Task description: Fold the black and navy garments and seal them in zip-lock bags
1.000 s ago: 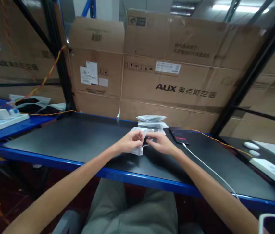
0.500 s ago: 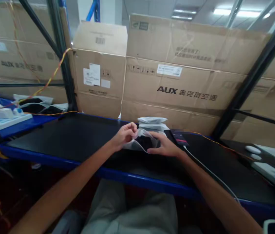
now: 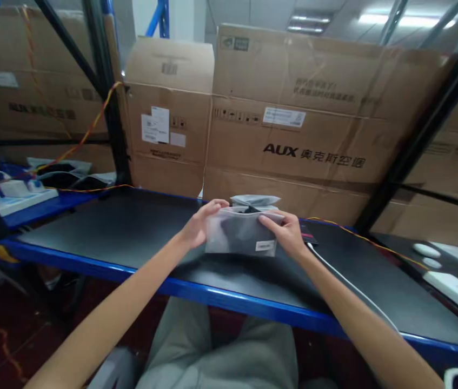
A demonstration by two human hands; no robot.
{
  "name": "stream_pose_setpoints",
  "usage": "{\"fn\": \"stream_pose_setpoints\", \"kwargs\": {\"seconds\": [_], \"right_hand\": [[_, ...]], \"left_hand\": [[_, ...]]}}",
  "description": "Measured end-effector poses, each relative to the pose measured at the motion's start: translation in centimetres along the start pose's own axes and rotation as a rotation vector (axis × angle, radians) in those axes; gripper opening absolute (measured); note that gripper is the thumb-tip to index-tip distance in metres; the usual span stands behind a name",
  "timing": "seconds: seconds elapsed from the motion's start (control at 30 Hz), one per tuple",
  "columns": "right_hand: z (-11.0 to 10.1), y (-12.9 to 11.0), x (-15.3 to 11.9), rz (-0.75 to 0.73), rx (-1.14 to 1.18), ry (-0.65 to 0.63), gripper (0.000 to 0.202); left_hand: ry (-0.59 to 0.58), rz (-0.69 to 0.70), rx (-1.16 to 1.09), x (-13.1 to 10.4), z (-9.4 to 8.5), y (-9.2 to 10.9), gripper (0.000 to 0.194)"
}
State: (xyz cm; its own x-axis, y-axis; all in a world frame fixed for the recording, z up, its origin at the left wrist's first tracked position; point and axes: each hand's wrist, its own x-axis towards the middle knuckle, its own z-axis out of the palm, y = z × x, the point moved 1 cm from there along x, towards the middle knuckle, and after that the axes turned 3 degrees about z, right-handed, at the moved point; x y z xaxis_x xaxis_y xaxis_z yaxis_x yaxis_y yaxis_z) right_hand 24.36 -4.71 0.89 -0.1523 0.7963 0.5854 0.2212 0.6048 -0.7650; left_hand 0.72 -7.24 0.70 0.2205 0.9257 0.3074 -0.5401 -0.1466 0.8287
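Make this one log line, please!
left hand: holding frosted plastic bag, left side; right hand: holding upper right corner; black contents: showing at top; white label: lower right

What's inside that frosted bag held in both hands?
Black material shows at the open top of the frosted bag and dimly through its front. The rest is covered; I can't identify it.

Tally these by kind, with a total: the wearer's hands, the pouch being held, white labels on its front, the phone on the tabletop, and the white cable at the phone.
Left hand and right hand: 2
Held pouch: 1
White label: 1
Phone, partly hidden: 1
White cable: 1
Total: 6
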Motion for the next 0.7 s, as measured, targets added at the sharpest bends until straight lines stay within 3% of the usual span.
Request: {"fn": "stream_pose_setpoints", "kwargs": {"seconds": [0.1, 0.2, 0.33, 0.5, 0.6, 0.7], "right_hand": [[0.4, 0.5, 0.0, 0.03, 0.091, -0.01, 0.028], [0.7, 0.5, -0.2, 0.034, 0.068, -0.07, 0.028], [0.4, -0.5, -0.3, -0.156, -0.046, -0.049, 0.025], [-0.1, -1.5, -0.2, -0.436, -0.22, -0.152, 0.02], [-0.4, -1.8, -0.2, -0.449, -0.302, -0.206, 0.024], [-0.9, -2.1, -0.2, -0.402, -0.37, -0.341, 0.023]], "left_hand": [[0.02, -0.017, 0.232, 0.1, 0.0, -0.6, 0.048], [0.052, 0.031, 0.352, 0.4, -0.1, -1.1, 0.041], [0.079, 0.122, 0.379, 0.6, -0.4, -1.3, 0.038], [0.033, 0.264, 0.562, 0.4, -0.2, -1.2, 0.035], [-0.002, 0.303, 0.613, 0.0, 0.2, -1.2, 0.037], [-0.085, 0.286, 0.614, -0.3, 0.5, -1.1, 0.046]]}}
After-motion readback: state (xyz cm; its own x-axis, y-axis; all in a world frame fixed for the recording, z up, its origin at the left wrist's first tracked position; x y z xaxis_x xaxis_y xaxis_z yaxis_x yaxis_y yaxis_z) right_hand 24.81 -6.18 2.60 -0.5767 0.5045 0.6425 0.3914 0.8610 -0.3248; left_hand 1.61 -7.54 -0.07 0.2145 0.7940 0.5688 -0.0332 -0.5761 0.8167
